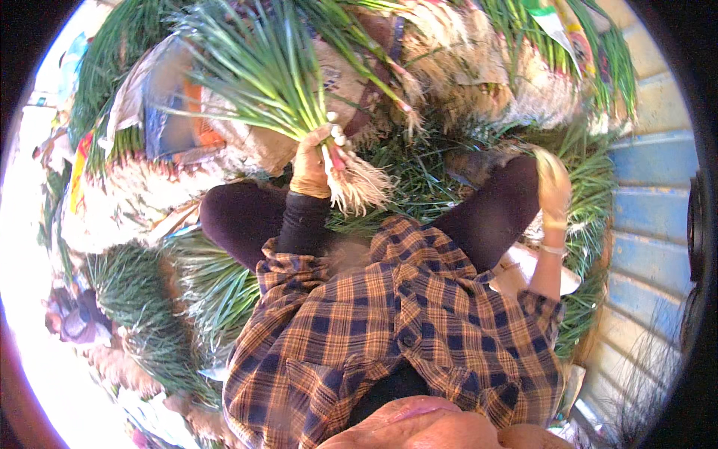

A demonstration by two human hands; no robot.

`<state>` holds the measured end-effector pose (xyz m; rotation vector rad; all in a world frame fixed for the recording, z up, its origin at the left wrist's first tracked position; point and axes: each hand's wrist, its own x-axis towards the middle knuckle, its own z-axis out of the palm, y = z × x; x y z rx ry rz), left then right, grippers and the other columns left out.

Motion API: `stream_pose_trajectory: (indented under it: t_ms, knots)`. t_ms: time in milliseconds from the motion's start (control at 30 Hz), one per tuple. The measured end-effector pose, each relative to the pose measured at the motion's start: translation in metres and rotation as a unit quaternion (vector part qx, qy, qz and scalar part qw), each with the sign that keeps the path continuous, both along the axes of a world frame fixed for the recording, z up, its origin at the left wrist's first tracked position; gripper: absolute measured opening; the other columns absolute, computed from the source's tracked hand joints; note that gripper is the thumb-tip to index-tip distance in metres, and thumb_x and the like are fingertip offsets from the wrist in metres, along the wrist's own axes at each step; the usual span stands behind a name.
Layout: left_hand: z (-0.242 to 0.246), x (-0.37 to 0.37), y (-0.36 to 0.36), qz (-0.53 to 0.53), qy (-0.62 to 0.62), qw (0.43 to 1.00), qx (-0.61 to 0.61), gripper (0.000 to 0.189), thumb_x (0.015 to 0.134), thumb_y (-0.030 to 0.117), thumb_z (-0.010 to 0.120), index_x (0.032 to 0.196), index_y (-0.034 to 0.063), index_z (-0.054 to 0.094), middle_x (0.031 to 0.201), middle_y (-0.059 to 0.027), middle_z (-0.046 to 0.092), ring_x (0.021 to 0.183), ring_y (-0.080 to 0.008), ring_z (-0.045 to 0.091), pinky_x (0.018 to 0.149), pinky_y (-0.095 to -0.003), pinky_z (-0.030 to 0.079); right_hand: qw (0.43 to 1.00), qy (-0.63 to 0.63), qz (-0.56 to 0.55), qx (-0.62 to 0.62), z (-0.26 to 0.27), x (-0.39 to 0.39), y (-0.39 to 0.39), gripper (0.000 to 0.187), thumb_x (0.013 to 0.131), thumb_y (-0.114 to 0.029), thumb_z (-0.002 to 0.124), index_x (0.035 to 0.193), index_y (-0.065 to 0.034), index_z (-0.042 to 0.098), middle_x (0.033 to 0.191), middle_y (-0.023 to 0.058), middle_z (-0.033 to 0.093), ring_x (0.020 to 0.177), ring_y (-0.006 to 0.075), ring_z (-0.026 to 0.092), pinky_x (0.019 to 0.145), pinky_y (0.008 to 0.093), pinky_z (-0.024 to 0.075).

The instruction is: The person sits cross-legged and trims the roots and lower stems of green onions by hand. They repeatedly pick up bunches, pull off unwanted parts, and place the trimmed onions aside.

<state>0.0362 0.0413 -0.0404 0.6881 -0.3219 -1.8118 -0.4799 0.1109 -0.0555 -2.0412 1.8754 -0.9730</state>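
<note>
A bunch of green onions (297,95) with stringy pale roots is gripped near its bulbs by my left hand (312,164), which wears a tan glove. The green leaves fan out up and left, and the roots hang to the right of the hand. My right hand (553,182), in a pale yellowish glove, is beside my right knee near a heap of green leaves (589,179); it is blurred, and whether its fingers hold anything is hidden. A few separate green onions (387,84) with reddish bulbs lie beyond the held bunch.
Stacked green onions with matted roots (454,50) line the far side. A sack with a blue and orange print (185,123) lies at the left. Loose green leaves (415,174) cover the ground between my knees. A blue and cream slatted wall (650,213) rises at the right.
</note>
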Motion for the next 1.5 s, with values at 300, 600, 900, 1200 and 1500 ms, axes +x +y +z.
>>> stream_pose_trajectory:
  t_ms: [300,600,900,1200,1500]
  knots:
    - [0.009,-0.015,0.016,-0.029,0.001,0.999,-0.045,0.054,0.086,0.019,0.062,0.134,0.0019,0.044,0.077,-0.0055,0.056,0.069,-0.0209,0.057,0.063,-0.0358,0.054,0.979,0.118,0.074,0.147,0.015,0.263,-0.143,0.036,0.086,-0.043,0.062,0.099,-0.0097,0.067,0.093,0.0166,0.066,0.089,0.0364,0.063,0.077,0.0459,0.0493]
    - [0.024,-0.049,0.021,-0.057,-0.062,0.996,-0.007,0.019,0.087,0.006,0.062,0.103,-0.0024,0.057,0.077,-0.0124,0.067,0.049,-0.0234,0.063,0.043,-0.0309,0.054,0.985,0.057,0.137,-0.089,0.071,0.299,-0.057,0.017,0.086,-0.027,0.066,0.082,-0.0105,0.062,0.070,0.0083,0.061,0.062,0.0279,0.061,0.054,0.0380,0.0480]
    - [0.011,-0.043,0.020,-0.009,-0.038,0.999,-0.027,0.018,0.087,0.009,0.060,0.099,-0.0047,0.059,0.075,-0.0108,0.065,0.058,-0.0186,0.064,0.053,-0.0317,0.056,0.959,-0.048,0.259,-0.104,0.078,0.294,-0.086,0.054,0.087,-0.042,0.065,0.126,-0.0056,0.058,0.119,0.0115,0.062,0.109,0.0269,0.059,0.093,0.0363,0.0465]
    - [0.002,-0.040,0.021,-0.019,-0.009,1.000,-0.004,0.024,0.085,0.006,0.061,0.107,-0.0014,0.056,0.085,-0.0123,0.067,0.066,-0.0226,0.067,0.055,-0.0332,0.058,0.786,-0.457,0.242,0.338,0.036,0.311,-0.095,0.015,0.090,-0.010,0.064,0.099,0.0011,0.067,0.083,0.0021,0.066,0.075,0.0080,0.058,0.071,0.0243,0.0487]
    - [-0.007,-0.039,0.021,-0.015,-0.016,1.000,0.002,0.030,0.085,0.010,0.061,0.110,-0.0031,0.055,0.090,-0.0137,0.067,0.077,-0.0250,0.068,0.061,-0.0382,0.059,0.719,-0.531,0.208,0.398,0.049,0.303,-0.095,0.031,0.094,-0.022,0.061,0.114,0.0018,0.060,0.094,0.0034,0.065,0.084,0.0095,0.059,0.076,0.0236,0.0491]
